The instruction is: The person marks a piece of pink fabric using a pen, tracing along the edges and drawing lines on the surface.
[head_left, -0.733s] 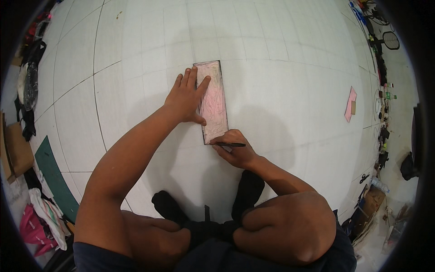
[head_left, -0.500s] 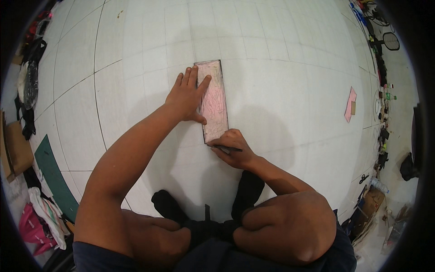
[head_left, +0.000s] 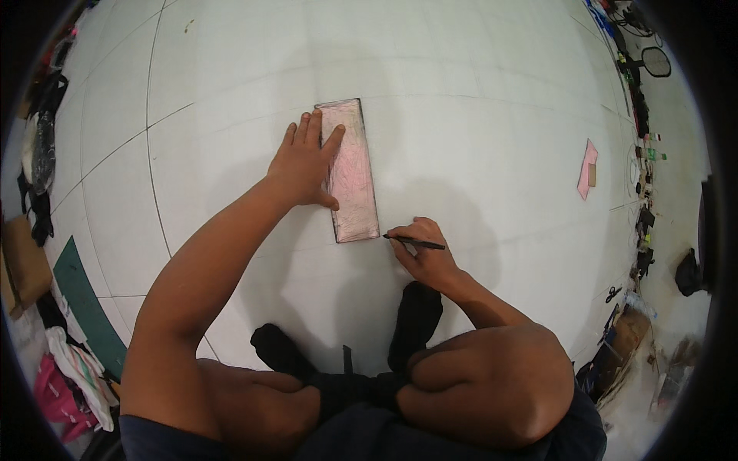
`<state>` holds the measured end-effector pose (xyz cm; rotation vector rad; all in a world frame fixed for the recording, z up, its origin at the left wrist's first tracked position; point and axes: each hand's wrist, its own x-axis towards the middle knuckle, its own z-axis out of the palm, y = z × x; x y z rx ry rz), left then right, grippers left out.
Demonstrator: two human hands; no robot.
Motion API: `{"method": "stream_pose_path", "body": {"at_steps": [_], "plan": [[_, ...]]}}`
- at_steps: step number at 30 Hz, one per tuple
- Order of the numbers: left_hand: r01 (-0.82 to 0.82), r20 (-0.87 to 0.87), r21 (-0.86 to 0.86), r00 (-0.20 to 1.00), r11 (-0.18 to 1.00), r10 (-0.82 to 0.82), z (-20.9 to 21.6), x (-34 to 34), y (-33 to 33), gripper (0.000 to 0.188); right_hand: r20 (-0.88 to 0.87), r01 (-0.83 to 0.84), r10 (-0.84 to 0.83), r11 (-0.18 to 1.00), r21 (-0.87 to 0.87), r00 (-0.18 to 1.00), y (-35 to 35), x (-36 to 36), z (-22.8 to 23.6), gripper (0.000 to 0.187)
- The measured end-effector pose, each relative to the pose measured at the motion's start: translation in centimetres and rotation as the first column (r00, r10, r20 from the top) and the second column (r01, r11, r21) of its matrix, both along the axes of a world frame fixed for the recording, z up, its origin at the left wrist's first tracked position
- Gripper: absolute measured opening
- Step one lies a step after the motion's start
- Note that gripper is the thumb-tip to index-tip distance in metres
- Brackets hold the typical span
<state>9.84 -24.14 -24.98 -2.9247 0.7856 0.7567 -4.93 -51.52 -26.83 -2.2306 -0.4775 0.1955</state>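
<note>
1. Pink rectangular board with dark edges (head_left: 350, 173), laid flat on the white tiled floor (head_left: 477, 100); its long left edge is covered by the left hand (head_left: 305, 163).
2. Left hand: spread open and pressed flat, fingers extended onto the board's upper left part, thumb lying across the pink face. Nothing is grasped.
3. Slim black pen (head_left: 415, 243): held in the right hand (head_left: 425, 253), lying nearly level, its tip pointed left and set just beside the board's lower right corner.
4. Right hand: closed around the pen in a writing grip, resting on the floor just right of and below the board.
5. Black socked feet (head_left: 415, 323): seen directly below the right hand.
6. Small pink flat piece (head_left: 587, 169): lying on the floor well apart, far right of both hands.
</note>
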Motion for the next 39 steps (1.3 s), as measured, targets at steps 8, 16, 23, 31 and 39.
{"method": "stream_pose_path", "body": {"at_steps": [8,16,23,31,39], "plan": [[-0.004,-0.036,0.113,0.999,0.994,0.009,1.0,0.4,-1.3,0.145,-0.062,0.190,-0.185,0.978,0.087,0.981,0.9,6.3,1.7,0.017],[0.024,-0.044,0.195,0.999,0.980,-0.015,1.7,0.7,-2.6,0.151,0.193,0.119,-0.138,0.987,0.106,0.971,4.0,18.1,-1.0,0.020],[0.033,-0.023,0.208,0.999,0.978,-0.029,1.5,0.7,-2.6,0.151,0.179,0.116,-0.121,0.993,0.038,0.976,4.5,19.8,-1.5,0.022],[0.014,-0.052,0.190,0.999,0.982,-0.004,1.5,0.9,-2.9,0.152,0.340,-0.044,0.098,0.986,-0.163,0.935,4.2,19.8,-2.1,0.025],[0.020,-0.059,0.245,0.998,0.969,-0.006,2.0,0.9,-3.1,0.151,0.280,-0.302,0.337,0.939,-0.162,0.899,1.0,7.6,-0.4,0.027]]}}
